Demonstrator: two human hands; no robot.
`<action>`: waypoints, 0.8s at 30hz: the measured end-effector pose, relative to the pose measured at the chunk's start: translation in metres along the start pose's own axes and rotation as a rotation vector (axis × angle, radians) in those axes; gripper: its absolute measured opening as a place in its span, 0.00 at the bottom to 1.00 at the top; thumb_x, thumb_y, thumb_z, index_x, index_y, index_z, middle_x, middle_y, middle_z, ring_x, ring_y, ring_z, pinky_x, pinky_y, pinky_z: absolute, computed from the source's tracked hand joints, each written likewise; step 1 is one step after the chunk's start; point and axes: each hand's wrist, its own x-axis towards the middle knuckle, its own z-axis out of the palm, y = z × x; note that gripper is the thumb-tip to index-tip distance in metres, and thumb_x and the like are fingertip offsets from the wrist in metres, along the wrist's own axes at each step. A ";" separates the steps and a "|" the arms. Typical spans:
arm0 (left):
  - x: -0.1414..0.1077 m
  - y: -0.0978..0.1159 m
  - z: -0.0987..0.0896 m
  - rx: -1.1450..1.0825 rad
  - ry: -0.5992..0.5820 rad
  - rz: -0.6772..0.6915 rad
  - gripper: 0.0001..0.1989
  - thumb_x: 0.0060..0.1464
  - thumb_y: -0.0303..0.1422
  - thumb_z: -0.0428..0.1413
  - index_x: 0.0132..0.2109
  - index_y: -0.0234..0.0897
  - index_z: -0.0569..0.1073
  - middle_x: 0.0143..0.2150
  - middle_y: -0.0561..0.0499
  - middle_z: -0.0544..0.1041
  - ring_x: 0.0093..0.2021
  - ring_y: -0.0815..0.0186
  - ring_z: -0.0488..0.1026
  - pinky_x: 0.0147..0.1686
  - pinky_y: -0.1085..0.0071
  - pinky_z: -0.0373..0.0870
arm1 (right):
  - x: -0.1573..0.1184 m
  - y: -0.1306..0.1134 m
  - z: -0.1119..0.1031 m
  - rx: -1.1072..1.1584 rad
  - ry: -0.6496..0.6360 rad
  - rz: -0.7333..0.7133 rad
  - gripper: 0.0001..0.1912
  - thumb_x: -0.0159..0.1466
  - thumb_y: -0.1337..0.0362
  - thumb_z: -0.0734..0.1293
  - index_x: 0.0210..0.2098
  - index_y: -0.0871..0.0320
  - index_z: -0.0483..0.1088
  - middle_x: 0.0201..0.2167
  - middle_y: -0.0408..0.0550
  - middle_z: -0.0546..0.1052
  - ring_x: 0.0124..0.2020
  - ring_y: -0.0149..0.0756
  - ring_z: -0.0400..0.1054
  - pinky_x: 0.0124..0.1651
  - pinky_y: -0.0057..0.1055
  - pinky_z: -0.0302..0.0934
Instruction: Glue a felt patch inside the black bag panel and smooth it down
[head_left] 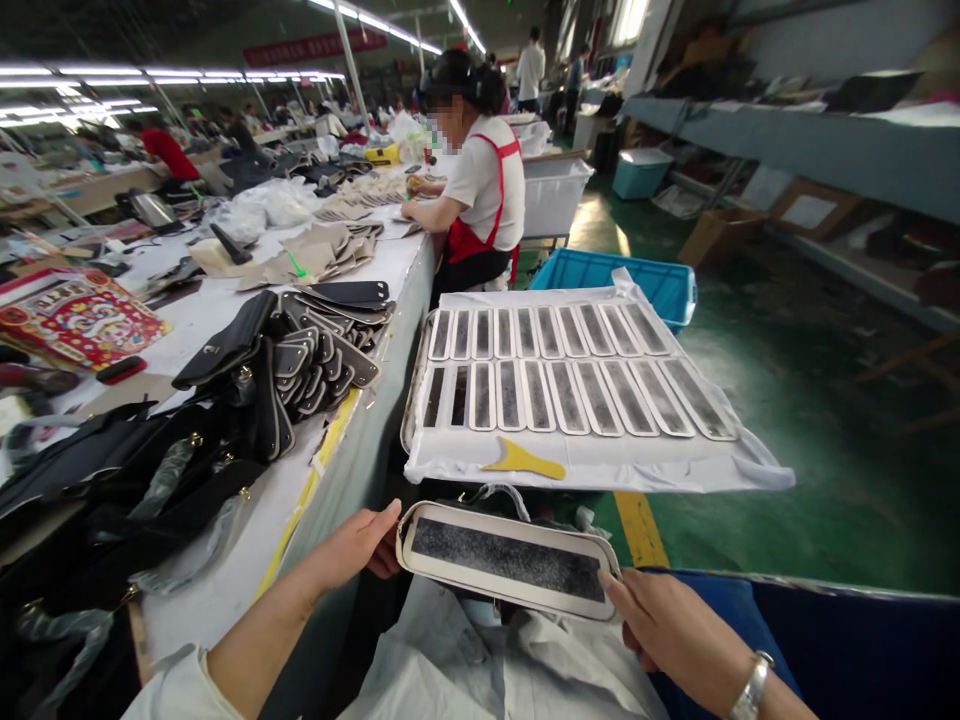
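Your left hand [356,548] has its grip closed around the left end of the bag [510,560]. Its thumb points up beside the top corner; the other fingers are partly hidden beyond the end. Your right hand [664,615] has its grip closed on the opposite end, thumb on the face turned toward you, fingers partly hidden behind. A silver band [752,687] is on your right wrist.

The bag is located above your lap, tilted with its right end lower. Its pale, rounded face carries a long dark strip. A plastic-wrapped handle [511,498] projects beyond its far edge.

Directly beyond the bag is a white-covered board [600,468]. It bears two rows of pale-bordered panels [508,395]; two dark rectangles occupy the left end of the nearer row. A yellow piece [525,459] lies along its near margin.

To your left, the surface [202,610] carries black bags [75,470], a heap of dark flaps [307,365] with pale edges, and a red box [82,315]. Farther along, a co-worker [487,190] in a red apron sits at this surface. A blue crate [615,280] stands beyond the board.
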 end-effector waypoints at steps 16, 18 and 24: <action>-0.001 0.008 0.022 0.742 0.382 0.105 0.19 0.60 0.36 0.39 0.22 0.37 0.62 0.22 0.50 0.69 0.26 0.67 0.65 0.28 0.70 0.50 | 0.003 -0.009 -0.001 -0.195 0.036 0.074 0.19 0.67 0.67 0.50 0.26 0.61 0.66 0.25 0.55 0.74 0.26 0.39 0.69 0.29 0.31 0.50; -0.002 0.011 0.021 0.757 0.371 0.103 0.20 0.60 0.36 0.39 0.23 0.37 0.63 0.23 0.50 0.70 0.26 0.66 0.66 0.28 0.70 0.51 | 0.003 -0.010 -0.002 -0.242 0.025 0.056 0.18 0.66 0.69 0.51 0.26 0.62 0.66 0.25 0.55 0.74 0.27 0.40 0.70 0.28 0.31 0.49; -0.001 0.020 0.019 0.777 0.340 0.097 0.18 0.58 0.35 0.41 0.23 0.36 0.67 0.24 0.46 0.73 0.28 0.63 0.68 0.29 0.69 0.54 | 0.002 -0.015 -0.004 -0.272 0.016 0.061 0.18 0.65 0.69 0.51 0.26 0.62 0.68 0.24 0.57 0.74 0.30 0.45 0.71 0.28 0.31 0.49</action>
